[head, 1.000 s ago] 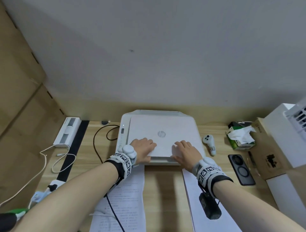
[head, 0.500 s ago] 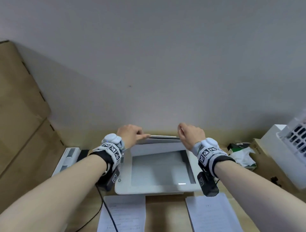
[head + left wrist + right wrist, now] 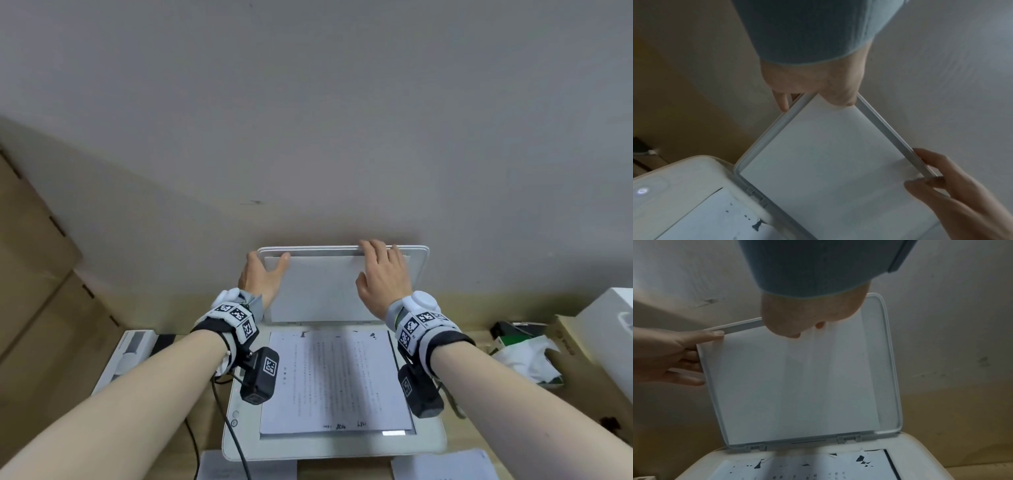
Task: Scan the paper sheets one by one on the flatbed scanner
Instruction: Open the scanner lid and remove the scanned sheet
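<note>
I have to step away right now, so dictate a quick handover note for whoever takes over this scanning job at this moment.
Left hand: holds the raised scanner lid at its top left corner, thumb in front, fingers behind.
Right hand: grips the lid's top edge, right of centre.
Lid is upright against the wall.
A printed sheet lies on the scanner glass, text showing.
More sheets lie on the desk in front: left pile, right pile.
Done: lid opened.
Left: take this sheet off if it is scanned, then load and scan the next. Which pile is finished I cannot tell.

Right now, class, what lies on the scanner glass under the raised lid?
A printed sheet lies on the scanner glass, text showing. Its underside is hidden.
</note>
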The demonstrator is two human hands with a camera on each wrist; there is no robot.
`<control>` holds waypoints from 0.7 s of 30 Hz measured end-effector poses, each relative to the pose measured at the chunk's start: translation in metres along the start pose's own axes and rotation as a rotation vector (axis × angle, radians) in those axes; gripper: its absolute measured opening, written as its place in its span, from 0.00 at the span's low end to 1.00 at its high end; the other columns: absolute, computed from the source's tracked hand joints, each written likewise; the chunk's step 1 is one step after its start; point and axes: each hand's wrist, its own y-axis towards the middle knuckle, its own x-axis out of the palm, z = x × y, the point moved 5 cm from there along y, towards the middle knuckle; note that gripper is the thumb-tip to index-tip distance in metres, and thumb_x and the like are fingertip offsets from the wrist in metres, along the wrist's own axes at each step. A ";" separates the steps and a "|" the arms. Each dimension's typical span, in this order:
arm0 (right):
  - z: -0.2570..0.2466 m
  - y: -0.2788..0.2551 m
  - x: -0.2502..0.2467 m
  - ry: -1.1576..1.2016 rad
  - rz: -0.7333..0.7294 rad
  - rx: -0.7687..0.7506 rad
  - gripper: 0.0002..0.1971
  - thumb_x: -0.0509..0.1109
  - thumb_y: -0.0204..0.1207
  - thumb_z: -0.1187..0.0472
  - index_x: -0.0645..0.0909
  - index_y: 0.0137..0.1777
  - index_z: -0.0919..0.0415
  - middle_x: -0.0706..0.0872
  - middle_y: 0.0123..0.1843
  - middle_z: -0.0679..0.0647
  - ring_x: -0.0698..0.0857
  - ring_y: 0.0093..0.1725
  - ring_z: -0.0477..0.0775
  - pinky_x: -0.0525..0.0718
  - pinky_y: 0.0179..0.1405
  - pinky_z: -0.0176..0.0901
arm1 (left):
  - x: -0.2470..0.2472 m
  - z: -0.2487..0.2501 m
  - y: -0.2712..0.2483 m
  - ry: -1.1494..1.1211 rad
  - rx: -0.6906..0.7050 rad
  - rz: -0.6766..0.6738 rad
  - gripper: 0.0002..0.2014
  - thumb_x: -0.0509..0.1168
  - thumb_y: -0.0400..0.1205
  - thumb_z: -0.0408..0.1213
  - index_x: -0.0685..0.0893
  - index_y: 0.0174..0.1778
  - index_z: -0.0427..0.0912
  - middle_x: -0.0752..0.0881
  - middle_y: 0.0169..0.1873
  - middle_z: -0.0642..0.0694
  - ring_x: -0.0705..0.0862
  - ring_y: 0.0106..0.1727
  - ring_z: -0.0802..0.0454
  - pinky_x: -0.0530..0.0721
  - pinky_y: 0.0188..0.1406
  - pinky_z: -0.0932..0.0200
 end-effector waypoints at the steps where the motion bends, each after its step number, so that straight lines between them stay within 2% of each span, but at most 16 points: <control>1: 0.001 0.002 0.007 0.020 -0.017 0.008 0.35 0.67 0.71 0.62 0.66 0.80 0.64 0.72 0.77 0.61 0.77 0.66 0.66 0.70 0.77 0.59 | 0.004 -0.004 0.003 0.011 -0.025 -0.003 0.33 0.63 0.81 0.62 0.70 0.70 0.39 0.80 0.61 0.43 0.80 0.62 0.40 0.75 0.53 0.53; 3: 0.000 0.004 0.017 0.041 -0.040 0.017 0.40 0.67 0.72 0.63 0.57 0.85 0.64 0.62 0.85 0.62 0.73 0.74 0.66 0.66 0.81 0.57 | 0.009 -0.015 0.010 0.027 -0.061 -0.020 0.29 0.61 0.82 0.60 0.72 0.64 0.36 0.82 0.58 0.39 0.82 0.58 0.38 0.78 0.53 0.50; 5: 0.001 0.002 0.022 0.050 -0.041 0.018 0.43 0.67 0.72 0.64 0.52 0.87 0.64 0.54 0.88 0.64 0.71 0.75 0.66 0.67 0.80 0.56 | 0.015 -0.024 0.011 0.009 -0.074 -0.067 0.29 0.58 0.82 0.61 0.72 0.65 0.38 0.83 0.60 0.38 0.83 0.58 0.37 0.82 0.57 0.45; 7: 0.001 -0.003 0.030 0.078 -0.054 0.029 0.43 0.67 0.71 0.65 0.53 0.86 0.66 0.50 0.88 0.66 0.76 0.65 0.67 0.77 0.67 0.54 | 0.022 -0.035 0.009 -0.009 -0.089 -0.133 0.32 0.55 0.75 0.63 0.71 0.69 0.43 0.83 0.64 0.40 0.83 0.61 0.37 0.82 0.62 0.42; 8: -0.002 -0.008 0.036 0.080 -0.078 0.027 0.43 0.67 0.71 0.65 0.54 0.86 0.66 0.48 0.88 0.66 0.78 0.60 0.67 0.79 0.62 0.53 | 0.025 -0.043 0.006 -0.012 -0.090 -0.164 0.34 0.54 0.73 0.63 0.71 0.70 0.46 0.82 0.66 0.42 0.83 0.63 0.38 0.81 0.64 0.41; 9: -0.003 -0.014 0.041 0.067 -0.102 0.022 0.42 0.67 0.72 0.64 0.54 0.86 0.67 0.47 0.88 0.67 0.78 0.60 0.67 0.80 0.61 0.53 | 0.027 -0.046 0.002 -0.014 -0.078 -0.197 0.34 0.54 0.72 0.61 0.70 0.72 0.48 0.81 0.68 0.45 0.82 0.65 0.40 0.80 0.66 0.41; 12: -0.008 -0.037 0.062 0.101 -0.174 0.007 0.43 0.67 0.73 0.64 0.51 0.86 0.67 0.45 0.88 0.68 0.73 0.72 0.70 0.76 0.69 0.53 | 0.027 -0.052 -0.017 0.003 -0.019 -0.280 0.29 0.58 0.77 0.48 0.67 0.75 0.48 0.79 0.71 0.47 0.80 0.68 0.43 0.77 0.69 0.44; 15: -0.022 -0.074 0.089 0.168 -0.309 -0.005 0.42 0.65 0.76 0.62 0.47 0.87 0.64 0.43 0.89 0.65 0.62 0.83 0.67 0.69 0.79 0.54 | 0.022 -0.064 -0.041 0.023 -0.002 -0.306 0.22 0.59 0.82 0.37 0.71 0.74 0.47 0.78 0.67 0.51 0.78 0.65 0.49 0.75 0.64 0.53; 17: -0.034 -0.103 0.106 0.189 -0.457 -0.028 0.39 0.62 0.81 0.59 0.46 0.88 0.60 0.43 0.89 0.61 0.54 0.87 0.62 0.61 0.85 0.53 | 0.020 -0.081 -0.058 0.080 -0.032 -0.326 0.17 0.60 0.85 0.37 0.73 0.71 0.47 0.76 0.64 0.50 0.75 0.64 0.50 0.70 0.61 0.57; 19: -0.051 -0.131 0.122 0.190 -0.606 -0.076 0.35 0.59 0.85 0.55 0.47 0.88 0.58 0.44 0.90 0.58 0.51 0.88 0.59 0.57 0.86 0.54 | 0.018 -0.102 -0.078 0.111 -0.070 -0.356 0.22 0.59 0.86 0.38 0.71 0.77 0.44 0.74 0.73 0.47 0.73 0.73 0.48 0.70 0.65 0.57; 21: -0.060 -0.150 0.133 0.151 -0.685 -0.130 0.32 0.55 0.87 0.52 0.50 0.87 0.59 0.48 0.89 0.59 0.52 0.87 0.61 0.58 0.86 0.56 | 0.017 -0.114 -0.096 0.087 -0.113 -0.398 0.25 0.58 0.86 0.37 0.67 0.81 0.43 0.71 0.79 0.47 0.71 0.77 0.48 0.68 0.68 0.59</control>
